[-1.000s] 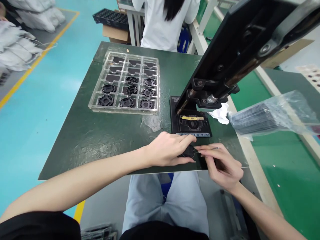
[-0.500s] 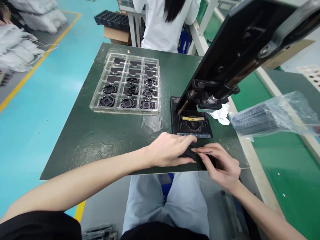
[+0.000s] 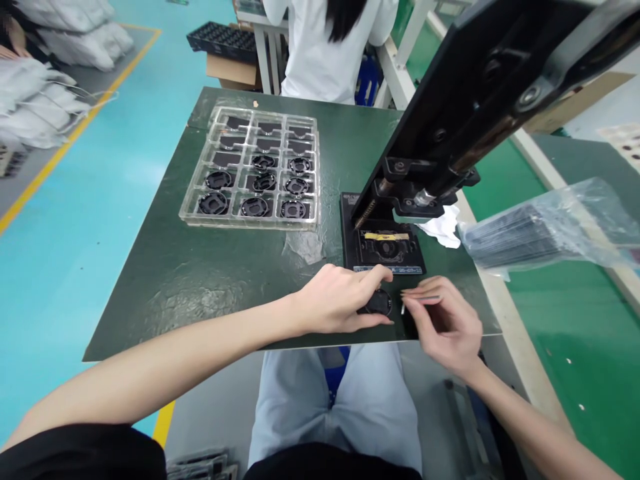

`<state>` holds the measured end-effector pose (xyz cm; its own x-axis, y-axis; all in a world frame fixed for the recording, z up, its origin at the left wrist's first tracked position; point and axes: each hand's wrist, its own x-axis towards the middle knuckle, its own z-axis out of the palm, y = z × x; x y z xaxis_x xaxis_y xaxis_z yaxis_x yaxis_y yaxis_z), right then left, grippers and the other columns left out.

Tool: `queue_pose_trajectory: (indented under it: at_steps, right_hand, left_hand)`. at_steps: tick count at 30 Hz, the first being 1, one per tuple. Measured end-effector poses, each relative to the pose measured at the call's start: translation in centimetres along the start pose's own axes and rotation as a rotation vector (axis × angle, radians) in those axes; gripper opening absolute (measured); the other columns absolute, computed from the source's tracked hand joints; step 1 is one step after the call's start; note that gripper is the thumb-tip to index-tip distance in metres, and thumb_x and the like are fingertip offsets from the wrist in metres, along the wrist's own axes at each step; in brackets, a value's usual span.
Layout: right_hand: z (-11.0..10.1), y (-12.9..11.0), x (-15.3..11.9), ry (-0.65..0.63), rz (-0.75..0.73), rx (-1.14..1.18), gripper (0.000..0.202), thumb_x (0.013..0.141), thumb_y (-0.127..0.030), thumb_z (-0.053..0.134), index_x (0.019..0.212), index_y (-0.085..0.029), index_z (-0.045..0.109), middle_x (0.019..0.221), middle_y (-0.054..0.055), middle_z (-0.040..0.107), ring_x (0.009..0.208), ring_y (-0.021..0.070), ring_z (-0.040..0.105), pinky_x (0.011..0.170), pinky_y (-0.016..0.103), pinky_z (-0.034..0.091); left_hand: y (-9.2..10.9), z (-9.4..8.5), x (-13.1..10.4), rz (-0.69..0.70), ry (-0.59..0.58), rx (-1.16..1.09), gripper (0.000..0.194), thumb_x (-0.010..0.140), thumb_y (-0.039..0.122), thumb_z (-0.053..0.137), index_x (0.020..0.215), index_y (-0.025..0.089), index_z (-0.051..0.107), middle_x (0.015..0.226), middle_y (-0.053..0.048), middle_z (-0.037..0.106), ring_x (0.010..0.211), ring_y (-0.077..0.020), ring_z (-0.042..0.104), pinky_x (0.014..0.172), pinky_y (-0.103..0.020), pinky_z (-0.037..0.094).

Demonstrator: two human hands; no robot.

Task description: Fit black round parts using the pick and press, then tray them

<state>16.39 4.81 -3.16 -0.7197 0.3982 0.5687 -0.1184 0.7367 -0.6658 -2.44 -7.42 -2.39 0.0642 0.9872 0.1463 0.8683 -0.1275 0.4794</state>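
Between the thumb and fingers of my left hand (image 3: 345,299) is a round black part (image 3: 381,303), lying on the green table near its front edge. My right hand (image 3: 447,323), just right of that part and apart from it, pinches a thin strip-like piece (image 3: 425,298) with a small pale end pointing down. What exactly the piece is, I cannot make out. Beyond my hands stands a black press (image 3: 425,133), its base fixture (image 3: 387,248) marked by a yellow strip (image 3: 386,237).
A clear compartment tray (image 3: 319,200) with several round black parts stands on the table (image 3: 165,267) at the left. A white cloth (image 3: 445,228) and a plastic bag of dark sheets (image 3: 520,233) lie right of the press. A person in white (image 3: 320,57) is beyond the table.
My right hand has moved slightly right, away from the round part, with the thin piece still pinched. More of the round part shows. My left hand has hardly moved.
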Motion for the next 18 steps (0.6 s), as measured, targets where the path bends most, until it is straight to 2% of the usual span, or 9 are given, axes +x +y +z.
queue_pose_trajectory:
  at_steps: [3,7,11,18]
  right_hand:
    - [-0.17,0.0,-0.02,0.12,0.089,0.015,0.013,0.096,-0.006,0.063,0.09,-0.018,0.064,0.09,0.008,0.065,0.085,0.0192,0.065,0.07,0.032,0.055]
    - [-0.19,-0.26,0.05,0.069,0.063,0.037,0.017,0.094,-0.004,0.064,0.101,-0.018,0.07,0.103,0.009,0.07,0.095,0.0208,0.069,0.08,0.034,0.06]
    - [-0.04,-0.41,0.09,0.038,0.038,0.108,0.029,0.091,0.003,0.064,0.107,-0.019,0.071,0.096,0.005,0.073,0.089,0.0176,0.072,0.077,0.028,0.061]
    - [0.07,0.1,-0.22,0.079,0.079,0.074,0.018,0.092,-0.002,0.067,0.099,-0.019,0.07,0.096,0.006,0.074,0.084,0.0191,0.073,0.073,0.031,0.064]
  left_hand:
    - [-0.04,0.01,-0.04,0.015,0.015,-0.004,0.059,0.094,0.061,0.066,0.128,0.018,0.044,0.101,-0.005,0.078,0.087,-0.0257,0.078,0.054,-0.027,0.044]
    - [-0.04,-0.06,-0.08,0.02,0.015,-0.011,0.057,0.094,0.06,0.066,0.127,0.018,0.045,0.101,-0.004,0.078,0.088,-0.025,0.078,0.054,-0.027,0.043]
    - [0.02,-0.18,-0.06,0.035,0.015,-0.026,0.054,0.095,0.057,0.067,0.126,0.018,0.044,0.107,-0.004,0.078,0.09,-0.024,0.078,0.055,-0.027,0.043]
    - [0.08,-0.26,-0.07,0.062,0.032,-0.015,0.053,0.095,0.055,0.067,0.126,0.017,0.044,0.108,-0.003,0.077,0.088,-0.0221,0.077,0.052,-0.028,0.041]
